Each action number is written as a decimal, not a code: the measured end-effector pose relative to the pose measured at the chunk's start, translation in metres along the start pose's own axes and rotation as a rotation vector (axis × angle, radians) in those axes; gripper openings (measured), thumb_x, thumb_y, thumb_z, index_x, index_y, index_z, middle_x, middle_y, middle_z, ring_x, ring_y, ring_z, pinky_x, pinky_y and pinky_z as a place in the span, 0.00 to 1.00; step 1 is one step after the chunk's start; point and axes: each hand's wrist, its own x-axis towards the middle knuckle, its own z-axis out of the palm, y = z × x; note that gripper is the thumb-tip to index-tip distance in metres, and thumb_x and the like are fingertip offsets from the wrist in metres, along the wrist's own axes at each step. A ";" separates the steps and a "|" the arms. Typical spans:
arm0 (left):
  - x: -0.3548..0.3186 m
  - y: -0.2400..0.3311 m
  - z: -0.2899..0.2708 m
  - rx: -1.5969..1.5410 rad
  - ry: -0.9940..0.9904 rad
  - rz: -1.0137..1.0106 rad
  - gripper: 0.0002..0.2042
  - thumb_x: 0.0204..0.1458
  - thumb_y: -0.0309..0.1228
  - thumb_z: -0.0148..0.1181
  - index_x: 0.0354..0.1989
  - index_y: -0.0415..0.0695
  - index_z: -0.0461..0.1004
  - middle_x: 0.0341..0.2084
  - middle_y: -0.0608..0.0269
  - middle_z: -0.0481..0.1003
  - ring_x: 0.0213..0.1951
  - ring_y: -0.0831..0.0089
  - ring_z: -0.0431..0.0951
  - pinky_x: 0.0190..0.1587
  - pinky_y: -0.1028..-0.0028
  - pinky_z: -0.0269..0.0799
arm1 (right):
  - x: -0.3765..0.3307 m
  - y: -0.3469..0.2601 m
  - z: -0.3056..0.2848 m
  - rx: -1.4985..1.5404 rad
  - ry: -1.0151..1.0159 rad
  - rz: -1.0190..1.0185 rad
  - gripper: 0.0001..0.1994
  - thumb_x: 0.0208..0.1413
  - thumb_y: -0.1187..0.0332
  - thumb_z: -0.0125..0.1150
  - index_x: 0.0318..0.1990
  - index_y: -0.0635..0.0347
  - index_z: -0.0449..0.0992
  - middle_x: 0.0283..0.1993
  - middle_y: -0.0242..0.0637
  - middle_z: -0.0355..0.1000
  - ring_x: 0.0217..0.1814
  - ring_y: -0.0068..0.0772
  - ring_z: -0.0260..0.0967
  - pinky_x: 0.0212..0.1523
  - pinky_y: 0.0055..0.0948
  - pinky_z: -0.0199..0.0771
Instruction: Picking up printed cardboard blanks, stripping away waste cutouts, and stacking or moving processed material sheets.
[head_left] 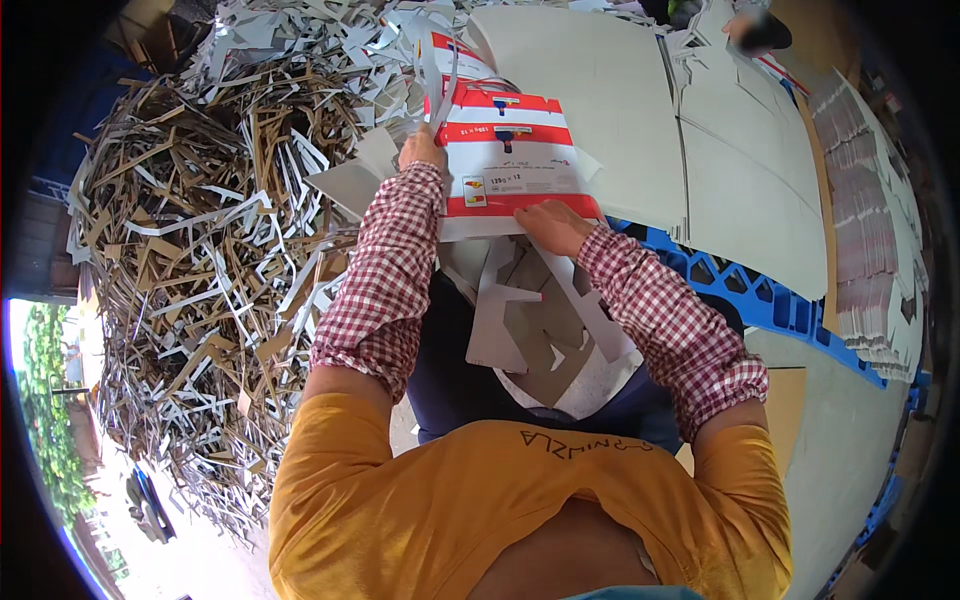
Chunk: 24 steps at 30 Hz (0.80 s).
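A red and white printed cardboard sheet lies in front of me, with more of the same print behind it. My left hand is closed at its left edge, around pale cardboard strips that stick up past the fingers. At the near edge, my right hand grips the sheet, fingers over the top and thumb hidden. Below the sheet, between my legs, grey cardboard offcuts lie loosely together.
A high heap of cardboard scrap strips fills the left side. Stacked large pale boards rest on a blue pallet to the right. Further right stands a tall stack of cut sheets. Part of another person shows at the far right.
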 end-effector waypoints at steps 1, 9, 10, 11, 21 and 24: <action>0.008 -0.012 0.001 0.025 0.048 0.067 0.14 0.37 0.32 0.52 0.35 0.43 0.66 0.29 0.48 0.70 0.35 0.54 0.70 0.38 0.64 0.66 | 0.001 0.003 -0.001 0.000 0.006 0.000 0.09 0.38 0.77 0.45 0.31 0.65 0.67 0.25 0.47 0.67 0.31 0.42 0.66 0.30 0.35 0.66; 0.058 -0.037 -0.043 -0.466 -0.143 0.069 0.09 0.35 0.31 0.57 0.28 0.44 0.72 0.19 0.58 0.73 0.21 0.66 0.74 0.30 0.70 0.69 | -0.096 0.074 -0.027 0.588 0.434 0.336 0.12 0.42 0.76 0.46 0.38 0.64 0.68 0.35 0.46 0.68 0.35 0.38 0.67 0.36 0.29 0.65; 0.064 -0.032 -0.047 -0.462 -0.146 0.092 0.08 0.36 0.31 0.56 0.28 0.43 0.72 0.18 0.60 0.73 0.19 0.67 0.74 0.29 0.71 0.69 | -0.102 0.072 -0.033 0.805 0.482 0.598 0.14 0.43 0.75 0.45 0.40 0.65 0.67 0.36 0.48 0.67 0.38 0.39 0.66 0.39 0.30 0.64; 0.069 -0.028 -0.050 -0.457 -0.150 0.117 0.08 0.37 0.30 0.55 0.28 0.43 0.72 0.17 0.62 0.73 0.18 0.68 0.74 0.29 0.72 0.69 | -0.101 0.070 -0.016 0.672 0.526 0.719 0.14 0.42 0.75 0.44 0.39 0.64 0.68 0.38 0.48 0.67 0.39 0.37 0.66 0.40 0.30 0.63; 0.071 0.005 -0.045 -0.106 0.182 0.289 0.18 0.37 0.34 0.55 0.39 0.43 0.67 0.32 0.52 0.70 0.37 0.60 0.70 0.39 0.68 0.64 | -0.130 0.089 -0.045 0.882 0.914 0.755 0.16 0.42 0.66 0.56 0.35 0.71 0.68 0.33 0.39 0.70 0.33 0.29 0.66 0.38 0.24 0.64; 0.053 0.003 -0.028 -0.093 0.562 0.456 0.20 0.38 0.31 0.54 0.44 0.48 0.63 0.50 0.55 0.56 0.51 0.58 0.54 0.49 0.62 0.54 | -0.133 0.116 -0.071 0.793 1.135 0.732 0.16 0.39 0.65 0.58 0.31 0.72 0.69 0.30 0.39 0.69 0.30 0.27 0.65 0.33 0.25 0.64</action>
